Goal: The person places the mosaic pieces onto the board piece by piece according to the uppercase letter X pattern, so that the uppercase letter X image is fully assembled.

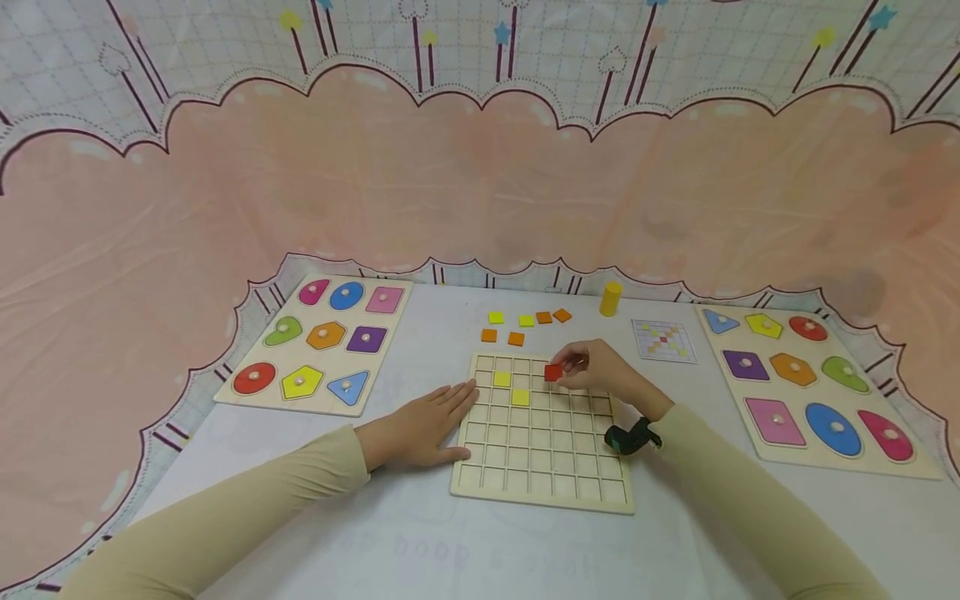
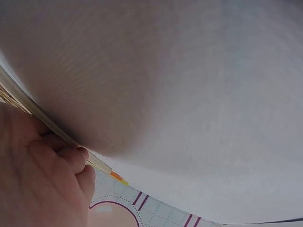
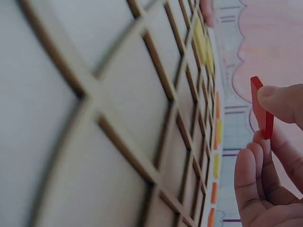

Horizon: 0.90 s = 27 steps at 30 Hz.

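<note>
A thin red square tile (image 3: 261,106) is pinched between the thumb and fingers of my right hand (image 1: 592,369), over the far part of a wooden grid board (image 1: 540,493). In the right wrist view the tile is held on edge, apart from the board's ridges. Two yellow tiles, one yellow tile (image 1: 502,379) and another yellow tile (image 1: 521,397), lie in the board's cells, diagonal to each other. My left hand (image 1: 423,423) rests at the board's left edge, fingers straight and touching it; the left wrist view shows its fingers (image 2: 75,158) along that edge.
Beyond the board lie loose orange tiles (image 1: 489,336) and yellow tiles (image 1: 497,317). A yellow cylinder (image 1: 611,299) stands behind a patterned card (image 1: 664,341). Knobbed shape puzzles flank the board, one puzzle (image 1: 247,402) on the left, another puzzle (image 1: 813,467) on the right.
</note>
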### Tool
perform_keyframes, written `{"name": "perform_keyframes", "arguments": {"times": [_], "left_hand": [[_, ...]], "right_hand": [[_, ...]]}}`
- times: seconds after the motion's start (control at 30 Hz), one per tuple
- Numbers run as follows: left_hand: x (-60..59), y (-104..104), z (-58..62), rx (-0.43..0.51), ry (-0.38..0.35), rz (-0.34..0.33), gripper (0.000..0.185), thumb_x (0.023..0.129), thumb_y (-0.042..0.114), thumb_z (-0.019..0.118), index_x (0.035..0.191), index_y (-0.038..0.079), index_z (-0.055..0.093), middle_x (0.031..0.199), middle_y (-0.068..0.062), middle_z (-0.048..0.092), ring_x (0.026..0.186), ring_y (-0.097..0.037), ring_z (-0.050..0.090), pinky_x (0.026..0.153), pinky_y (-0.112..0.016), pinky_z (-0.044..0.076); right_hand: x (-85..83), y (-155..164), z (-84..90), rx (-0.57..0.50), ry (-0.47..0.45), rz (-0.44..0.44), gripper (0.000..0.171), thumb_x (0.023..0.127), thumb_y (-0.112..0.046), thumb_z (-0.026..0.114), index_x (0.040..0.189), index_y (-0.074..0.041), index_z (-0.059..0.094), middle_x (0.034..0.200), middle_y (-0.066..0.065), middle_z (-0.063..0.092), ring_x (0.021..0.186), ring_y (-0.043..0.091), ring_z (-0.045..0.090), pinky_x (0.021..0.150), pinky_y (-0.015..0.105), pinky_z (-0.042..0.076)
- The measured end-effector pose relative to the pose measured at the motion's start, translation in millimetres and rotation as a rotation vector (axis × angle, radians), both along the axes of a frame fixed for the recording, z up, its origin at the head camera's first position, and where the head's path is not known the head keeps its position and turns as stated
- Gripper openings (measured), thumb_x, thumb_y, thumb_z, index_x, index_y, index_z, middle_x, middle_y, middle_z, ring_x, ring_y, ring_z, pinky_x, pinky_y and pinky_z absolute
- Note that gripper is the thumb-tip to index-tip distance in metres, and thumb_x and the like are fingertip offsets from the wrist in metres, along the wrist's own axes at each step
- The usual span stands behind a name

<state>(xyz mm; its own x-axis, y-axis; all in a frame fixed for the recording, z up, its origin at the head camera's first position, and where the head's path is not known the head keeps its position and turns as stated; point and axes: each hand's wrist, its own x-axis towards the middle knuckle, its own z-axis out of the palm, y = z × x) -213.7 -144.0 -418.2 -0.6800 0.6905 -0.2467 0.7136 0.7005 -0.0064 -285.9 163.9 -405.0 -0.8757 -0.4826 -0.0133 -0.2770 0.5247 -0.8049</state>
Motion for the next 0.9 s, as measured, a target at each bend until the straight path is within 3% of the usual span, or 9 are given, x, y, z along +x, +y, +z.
{"name": "perform_keyframes", "arguments": {"times": [0.2,0.5,0.9], "left_hand": [[-0.2,-1,-1.5,-0.008,-0.008,-0.002,0.087,0.092,0.062,0.036,0.151,0.004,0.01,0.16,-0.01,0.006,0.148,-0.022,0.01,0.12,-0.038,0.015],[-1.9,-1,-2.8,-0.005,0.001,-0.001,0.087,0.092,0.062,0.037,0.151,0.004,0.012,0.16,-0.01,0.007,0.148,-0.022,0.011,0.12,-0.037,0.016],[-1.9,-2,-3.4,-0.001,0.012,-0.017,0.087,0.092,0.062,0.037,0.15,0.003,0.012,0.159,-0.011,0.008,0.148,-0.023,0.011,0.12,-0.038,0.017]], "right_hand": [[13.7,-2,-4.9,-0.03,-0.039,0.025,0.025,0.076,-0.008,0.076,0.098,0.002,0.068,0.085,0.01,0.065,0.074,0.012,0.055,0.066,0.018,0.049],[26.3,-8,-9.8,0.012,-0.049,0.09,0.025,0.075,-0.011,0.078,0.096,0.0,0.069,0.084,0.008,0.065,0.073,0.01,0.056,0.065,0.018,0.051],[27.3,-10,-12.7,-0.002,-0.075,0.138,0.026,0.075,-0.012,0.078,0.096,0.001,0.07,0.083,0.008,0.066,0.073,0.01,0.057,0.065,0.017,0.051]]}}
